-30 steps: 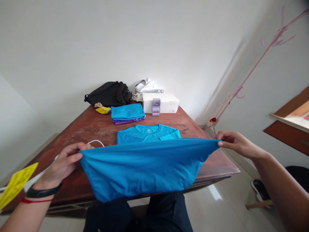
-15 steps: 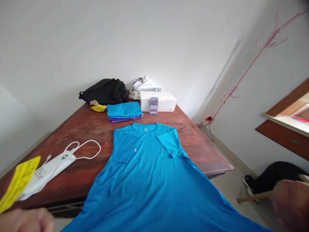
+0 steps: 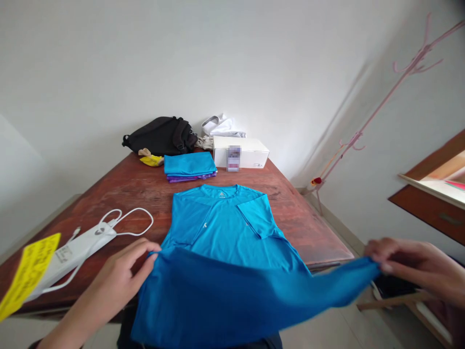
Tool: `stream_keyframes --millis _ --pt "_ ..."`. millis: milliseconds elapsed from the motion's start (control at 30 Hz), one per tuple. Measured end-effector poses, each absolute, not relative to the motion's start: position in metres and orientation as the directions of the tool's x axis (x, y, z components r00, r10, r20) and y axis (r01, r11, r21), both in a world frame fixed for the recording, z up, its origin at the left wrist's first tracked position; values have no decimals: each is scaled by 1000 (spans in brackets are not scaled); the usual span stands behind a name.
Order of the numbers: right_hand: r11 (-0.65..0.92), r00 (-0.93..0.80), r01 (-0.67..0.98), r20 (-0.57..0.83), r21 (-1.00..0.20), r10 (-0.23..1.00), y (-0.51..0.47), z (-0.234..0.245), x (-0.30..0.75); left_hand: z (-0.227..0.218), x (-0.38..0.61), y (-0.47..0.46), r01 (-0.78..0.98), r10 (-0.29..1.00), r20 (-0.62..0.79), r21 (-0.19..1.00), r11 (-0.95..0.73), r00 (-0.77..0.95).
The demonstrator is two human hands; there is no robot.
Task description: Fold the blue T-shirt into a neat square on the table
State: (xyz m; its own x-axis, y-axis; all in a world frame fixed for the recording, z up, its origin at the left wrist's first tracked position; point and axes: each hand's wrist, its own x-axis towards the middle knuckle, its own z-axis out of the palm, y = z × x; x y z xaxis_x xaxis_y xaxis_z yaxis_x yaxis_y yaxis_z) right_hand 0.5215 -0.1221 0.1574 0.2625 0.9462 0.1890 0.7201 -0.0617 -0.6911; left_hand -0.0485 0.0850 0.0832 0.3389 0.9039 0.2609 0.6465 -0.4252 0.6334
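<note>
A blue T-shirt lies on the wooden table, collar at the far end and both sleeves folded inward over the chest. Its lower part is lifted off the near edge, with the hem stretched between my hands. My left hand pinches the hem's left corner between thumb and fingers. On the right, my right hand pinches the other corner, held out past the table's side. The raised cloth sags between them and hides the shirt's middle.
Folded blue and purple clothes are stacked behind the collar. A black bag, a white box and a small packet stand at the back. A white power strip with cable lies left, near a yellow label. A pink coat rack leans right.
Both hands have come up into view from the lower corners, raising the shirt's hem above the table edge and folding it toward the collar. The sleeves and collar stay in place.
</note>
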Motion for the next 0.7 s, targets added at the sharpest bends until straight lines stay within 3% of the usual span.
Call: stream_keyframes --millis 33,100,267,467,700 --pt "-89 238 695 111 -713 965 -103 161 522 82 -35 96 612 895 278 657 -441 348" --pt "-102 266 628 90 -771 960 -69 159 521 85 -14 120 572 911 331 710 -411 244" --pt "-40 330 567 182 -823 926 -1 132 521 106 10 186 483 924 381 804 -346 29" --pt "23 407 539 284 -842 868 92 105 540 119 13 264 603 926 377 743 -291 -17" --pt "-158 479 627 218 -763 850 185 50 534 84 28 327 782 971 232 596 -183 50"
